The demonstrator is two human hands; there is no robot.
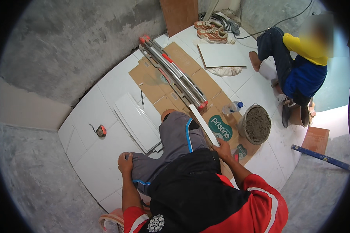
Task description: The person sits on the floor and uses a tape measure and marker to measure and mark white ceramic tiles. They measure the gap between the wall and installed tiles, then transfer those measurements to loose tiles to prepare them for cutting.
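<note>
On the left, white floor tiles (93, 171) are down, so that part looks done to us. Our tape (101, 131) lies on them. Our left hand (125, 163) is on our knee; we see nothing in it, but cannot tell how tight its fingers bend. Next come loose tiles (136, 120) in a pile, not set, so we think there is more to do. The long cutter (175, 73) lies on card (182, 52). Our right hand (222, 150) grips the near end of a white strip (204, 126), which is over the card and not fixed yet. The bucket (242, 129) looks nearly full of grey mix (259, 124), so much seems left to use. On the right sits another worker (305, 75)
</note>
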